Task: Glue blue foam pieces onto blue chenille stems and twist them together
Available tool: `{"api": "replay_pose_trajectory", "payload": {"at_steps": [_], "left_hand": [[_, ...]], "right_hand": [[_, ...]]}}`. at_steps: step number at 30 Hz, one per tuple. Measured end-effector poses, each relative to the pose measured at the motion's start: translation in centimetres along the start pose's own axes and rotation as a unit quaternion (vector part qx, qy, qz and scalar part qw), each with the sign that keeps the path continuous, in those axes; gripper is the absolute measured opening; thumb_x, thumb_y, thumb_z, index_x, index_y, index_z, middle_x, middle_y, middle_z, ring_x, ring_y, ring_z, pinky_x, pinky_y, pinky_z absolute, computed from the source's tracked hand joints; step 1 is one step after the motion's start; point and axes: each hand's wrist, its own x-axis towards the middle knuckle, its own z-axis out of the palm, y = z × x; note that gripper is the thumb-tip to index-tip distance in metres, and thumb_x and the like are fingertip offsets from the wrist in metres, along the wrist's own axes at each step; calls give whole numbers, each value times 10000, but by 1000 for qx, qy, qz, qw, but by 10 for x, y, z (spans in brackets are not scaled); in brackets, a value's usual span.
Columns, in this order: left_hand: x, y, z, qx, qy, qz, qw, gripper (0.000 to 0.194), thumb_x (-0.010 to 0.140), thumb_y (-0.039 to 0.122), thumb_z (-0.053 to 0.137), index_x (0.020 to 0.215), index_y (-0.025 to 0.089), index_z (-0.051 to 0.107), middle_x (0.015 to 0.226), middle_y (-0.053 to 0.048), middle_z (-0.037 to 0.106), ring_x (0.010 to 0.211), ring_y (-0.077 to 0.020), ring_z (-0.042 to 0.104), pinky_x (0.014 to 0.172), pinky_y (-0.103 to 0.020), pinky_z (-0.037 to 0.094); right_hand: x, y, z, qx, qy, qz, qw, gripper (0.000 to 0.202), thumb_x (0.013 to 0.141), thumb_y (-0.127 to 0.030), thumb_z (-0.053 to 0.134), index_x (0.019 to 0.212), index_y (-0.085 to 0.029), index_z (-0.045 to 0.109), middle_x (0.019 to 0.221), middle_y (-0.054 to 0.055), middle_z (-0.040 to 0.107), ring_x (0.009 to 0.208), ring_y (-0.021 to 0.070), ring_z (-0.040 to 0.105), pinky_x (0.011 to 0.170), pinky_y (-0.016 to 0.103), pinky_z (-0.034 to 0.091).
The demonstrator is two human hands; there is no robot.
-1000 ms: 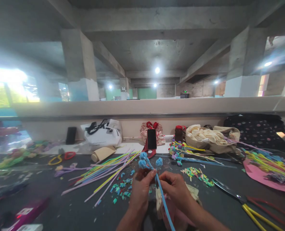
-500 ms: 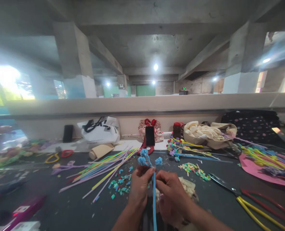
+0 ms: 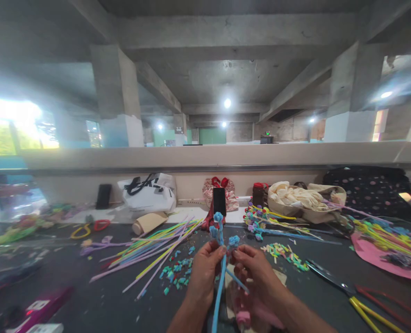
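Pinched in my left hand [image 3: 203,273] is a long blue pipe cleaner stem [image 3: 219,289], hanging down toward me, with curled blue pipe cleaner blossoms [image 3: 218,217] standing above the fingers. My right hand [image 3: 257,273], closed close beside it, grips a short blue pipe cleaner flower [image 3: 233,240]. Its curled head sits above those fingertips, and its straight tail slants down to the right, near the long stem. Whether the two stems touch is hidden by the fingers. Under the right hand lie a pale cloth piece and a pink object [image 3: 243,318], partly covered.
Loose coloured pipe cleaners [image 3: 157,249] lie left, with small cut bits [image 3: 177,273] nearby. Large scissors [image 3: 344,286] rest at right. A phone [image 3: 219,201] stands behind my hands. Finished-looking flower stems [image 3: 261,217], a beige bag [image 3: 304,199] and a white bag [image 3: 150,192] line the back.
The right hand's fingers have shifted, and the short flower's tail now shows separate from the long stem, slanting down to the right. The whole view has moved slightly down and right.
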Motion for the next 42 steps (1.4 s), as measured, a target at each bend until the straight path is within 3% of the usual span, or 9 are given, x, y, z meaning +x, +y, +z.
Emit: {"api": "replay_pose_trajectory", "payload": {"at_steps": [4,8,15,20,24,29,36,42], "left_hand": [[1,-5,-1,-9,-28,-6,1000,252,556,178,686,749,151,525,595,5,625,508,-108,558,518,-220,411],[-2,-4,1,7,-26,-9,1000,215,563,193,687,660,157,498,565,16,616,487,-104,552,512,-217,410],[-17,8,19,-9,-31,9,999,150,676,257,595,787,161,565,697,-9,643,553,-89,565,516,-182,410],[-20,9,21,-2,-46,-27,999,201,692,323,567,772,139,581,644,-30,633,492,-92,541,449,-186,391],[-21,8,19,33,-28,-42,998,226,605,337,637,697,139,578,520,3,586,442,-94,514,451,-204,394],[-18,7,18,109,37,1,993,255,434,235,726,624,148,581,511,31,566,429,-83,476,418,-191,337],[-20,13,21,122,27,23,992,222,471,276,706,591,138,579,452,48,512,387,-46,353,405,-180,263],[-18,11,20,150,41,31,987,240,469,301,701,509,149,519,442,44,514,391,-63,383,413,-187,279]], "right_hand": [[1,6,4,106,9,29,994,219,554,-287,708,702,-168,601,520,-55,539,398,41,408,391,156,255],[1,5,8,145,19,27,989,223,540,-242,725,723,-173,619,524,-57,546,416,40,421,421,153,298],[-1,-14,11,178,19,-8,984,252,490,-244,747,684,-154,615,524,-36,561,443,65,465,449,175,352],[-2,-21,7,154,4,-24,988,208,526,-238,723,680,-150,615,485,-38,551,409,66,457,410,169,321],[0,-17,5,147,-7,-21,989,210,497,-222,728,658,-150,614,448,-50,531,367,61,423,385,173,298],[2,-9,5,151,10,-29,988,211,506,-238,727,664,-163,609,466,-55,524,393,55,410,406,171,299],[0,-7,6,172,10,3,985,255,521,-296,735,691,-169,594,491,-35,543,418,75,449,406,179,314],[1,0,7,155,28,5,988,301,499,-312,747,711,-156,602,470,-48,525,368,59,422,373,174,295]]}}
